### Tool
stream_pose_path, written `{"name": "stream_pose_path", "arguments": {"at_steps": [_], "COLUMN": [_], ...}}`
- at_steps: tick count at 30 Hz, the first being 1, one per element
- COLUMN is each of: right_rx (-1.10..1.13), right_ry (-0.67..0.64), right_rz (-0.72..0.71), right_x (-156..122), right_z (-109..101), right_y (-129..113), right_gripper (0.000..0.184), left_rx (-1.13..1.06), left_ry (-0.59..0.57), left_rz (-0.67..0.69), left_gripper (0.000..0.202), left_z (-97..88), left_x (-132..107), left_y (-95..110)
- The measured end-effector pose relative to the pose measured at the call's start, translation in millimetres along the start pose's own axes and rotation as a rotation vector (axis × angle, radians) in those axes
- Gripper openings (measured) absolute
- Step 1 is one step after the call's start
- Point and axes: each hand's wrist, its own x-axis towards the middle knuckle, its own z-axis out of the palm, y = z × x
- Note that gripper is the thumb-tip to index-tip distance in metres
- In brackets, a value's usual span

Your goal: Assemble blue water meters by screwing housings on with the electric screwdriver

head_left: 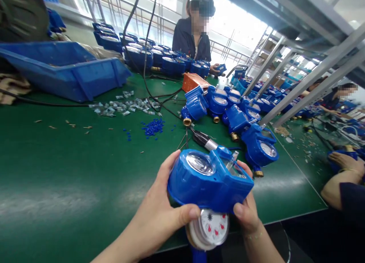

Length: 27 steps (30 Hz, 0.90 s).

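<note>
Between my two hands is a blue plastic water meter housing (196, 187) with a round clear window and a rectangular compartment. My left hand (162, 206) wraps its round end, thumb along the lower edge. At the rectangular end, my right hand (247, 208) grips with the thumb in front and fingers behind. Just below the housing shows a water meter body (213, 228) with a white dial and red pointers; whether the two touch is unclear. A black and silver electric screwdriver (203, 139) lies on the table behind the housing.
Several assembled blue water meters (219, 99) stand behind, beside an orange box (195, 81). Small clear packets (125, 105), blue caps (154, 127) and a blue bin (65, 73) are on the green table (71, 171). A co-worker (191, 35) is opposite; another's hand (348, 162) is at right.
</note>
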Motion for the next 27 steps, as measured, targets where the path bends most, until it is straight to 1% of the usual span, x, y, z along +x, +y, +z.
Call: {"name": "stream_pose_path", "arguments": {"at_steps": [2, 3, 5, 7, 8, 10, 11, 12, 14, 16, 18, 20, 22, 24, 27], "right_rx": [-0.065, -0.101, -0.174, -0.237, -0.282, -0.431, -0.569, -0.694, -0.847, -0.894, -0.902, -0.878, -0.824, -0.75, -0.684], "right_ry": [0.006, 0.001, -0.03, -0.086, -0.141, -0.295, -0.419, -0.515, -0.666, -0.791, -0.896, -0.946, -0.93, -0.886, -0.823], "right_rz": [-0.019, -0.029, -0.042, -0.028, 0.003, 0.09, 0.141, 0.153, 0.14, 0.155, 0.212, 0.222, 0.163, 0.094, 0.02], "right_x": [3, 5, 14, 27, 35, 53, 62, 72, 89, 102, 108, 110, 107, 103, 98], "right_z": [-7, -11, -19, -27, -30, -36, -37, -38, -37, -33, -29, -27, -27, -29, -31], "right_y": [-3, -6, -16, -31, -41, -64, -76, -88, -107, -117, -119, -113, -105, -96, -87], "right_gripper": [0.078, 0.075, 0.073, 0.079, 0.086, 0.101, 0.104, 0.106, 0.104, 0.105, 0.106, 0.103, 0.097, 0.092, 0.084], "left_rx": [0.001, 0.026, 0.067, 0.077, 0.075, 0.068, 0.064, 0.061, 0.05, 0.025, -0.003, -0.015, -0.013, -0.013, -0.03], "left_ry": [0.011, 0.023, 0.047, 0.081, 0.1, 0.131, 0.137, 0.144, 0.152, 0.143, 0.128, 0.12, 0.121, 0.125, 0.122], "left_rz": [-0.017, -0.009, 0.009, 0.02, 0.027, 0.043, 0.053, 0.064, 0.079, 0.101, 0.136, 0.184, 0.235, 0.273, 0.289], "left_gripper": [0.115, 0.112, 0.1, 0.087, 0.084, 0.082, 0.082, 0.081, 0.08, 0.079, 0.078, 0.079, 0.081, 0.082, 0.084], "left_z": [6.4, 9.6, 15.7, 20.7, 22.6, 24.8, 25.3, 25.6, 26.1, 27.4, 29.7, 32.5, 35.1, 37.2, 39.0], "left_x": [4, 7, 11, 14, 15, 17, 17, 17, 18, 18, 18, 19, 19, 19, 20], "left_y": [-1, 0, 3, 7, 9, 11, 11, 10, 7, 3, -1, -4, -6, -8, -10]}}
